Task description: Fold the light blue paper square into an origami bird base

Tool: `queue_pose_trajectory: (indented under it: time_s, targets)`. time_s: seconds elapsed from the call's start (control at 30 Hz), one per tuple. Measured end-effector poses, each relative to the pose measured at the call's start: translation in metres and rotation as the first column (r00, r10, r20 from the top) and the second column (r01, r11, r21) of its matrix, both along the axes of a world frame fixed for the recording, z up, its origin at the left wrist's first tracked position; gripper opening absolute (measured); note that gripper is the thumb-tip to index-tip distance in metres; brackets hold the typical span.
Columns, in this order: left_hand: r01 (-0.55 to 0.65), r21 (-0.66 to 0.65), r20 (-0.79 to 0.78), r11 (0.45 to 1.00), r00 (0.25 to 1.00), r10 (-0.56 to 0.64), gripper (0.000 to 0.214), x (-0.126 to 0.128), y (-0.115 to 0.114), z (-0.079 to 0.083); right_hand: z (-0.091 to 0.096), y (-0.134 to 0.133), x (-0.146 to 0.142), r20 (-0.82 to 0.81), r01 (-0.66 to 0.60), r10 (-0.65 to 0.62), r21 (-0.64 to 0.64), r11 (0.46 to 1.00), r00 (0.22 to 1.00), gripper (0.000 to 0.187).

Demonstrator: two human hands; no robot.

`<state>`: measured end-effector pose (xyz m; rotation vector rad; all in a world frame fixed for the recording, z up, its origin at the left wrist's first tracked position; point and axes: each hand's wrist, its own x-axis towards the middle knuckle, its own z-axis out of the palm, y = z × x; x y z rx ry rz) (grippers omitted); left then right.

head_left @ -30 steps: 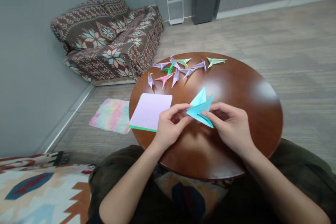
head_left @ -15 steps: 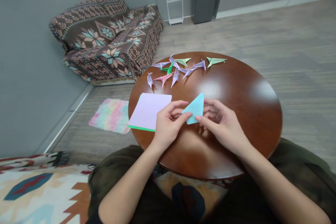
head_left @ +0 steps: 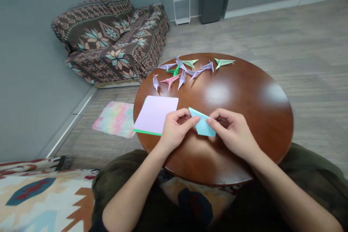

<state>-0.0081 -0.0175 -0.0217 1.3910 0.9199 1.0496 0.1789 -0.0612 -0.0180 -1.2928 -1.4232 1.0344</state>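
The left hand (head_left: 176,130) and right hand (head_left: 233,134) pinch a folded pale-blue origami paper (head_left: 202,125) from both sides, steadying it at lower centre of the round, brown wooden tabletop (head_left: 244,123).

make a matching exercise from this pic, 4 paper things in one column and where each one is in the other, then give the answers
Things
1. light blue folded paper
2. lilac paper sheet
3. pink origami model
4. pale green origami model

Places
A. far right end of the group of models
B. pinched between the left hand and right hand
C. flat on the round wooden table, green sheet showing beneath
D. between two lilac models

Pairs: 1-B, 2-C, 3-D, 4-A
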Motion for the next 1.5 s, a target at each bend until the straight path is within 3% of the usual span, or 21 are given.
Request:
queue_pose_trajectory:
  time_s: [0.1,0.27,0.43,0.7,1.07,1.23,1.37,1.5]
  targets:
    - [0.026,-0.037,0.033,0.999,0.999,-0.025,0.027,0.0,-0.0002,-0.0001,-0.0014,0.0002,0.0012,-0.125,0.038,-0.043,-0.039,0.998,0.991,0.022]
    - [0.005,-0.018,0.167,1.0,0.986,-0.002,0.029,-0.0004,0.0018,-0.0001,-0.0028,0.0012,0.0026,-0.132,0.027,-0.036,-0.071,0.997,0.991,0.024]
    - [-0.017,-0.054,0.109,0.998,0.994,0.023,0.028,-0.0014,0.0023,0.0003,-0.0021,0.0018,0.0052,-0.168,0.084,-0.094,-0.068,0.994,0.981,0.02]
    - [0.131,-0.12,0.005,0.984,0.991,-0.132,0.027,-0.0021,0.0015,0.0003,-0.0001,0.0007,0.0044,-0.157,0.029,-0.034,-0.038,0.999,0.987,0.021]
    - [0.046,-0.11,0.036,0.993,0.998,-0.042,0.022,-0.0001,-0.0003,-0.0055,0.0057,0.0001,0.0021,-0.138,0.166,-0.157,0.052,0.985,0.978,0.015]
    - [-0.044,-0.037,0.081,0.998,0.996,0.047,0.021,0.0006,0.0014,-0.0022,0.0028,0.0021,0.0045,-0.125,0.254,-0.244,0.07,0.965,0.962,0.016]
    - [-0.149,0.065,0.093,0.987,0.985,0.142,0.017,0.0003,0.0019,-0.0011,0.0003,0.0021,0.004,-0.097,0.169,-0.166,0.02,0.985,0.981,0.017]
    - [-0.07,0.059,0.107,0.996,0.992,0.064,0.021,0.0007,0.0004,-0.0003,0.0012,0.0003,0.0027,-0.035,0.017,-0.016,0.017,1.0,0.999,0.019]
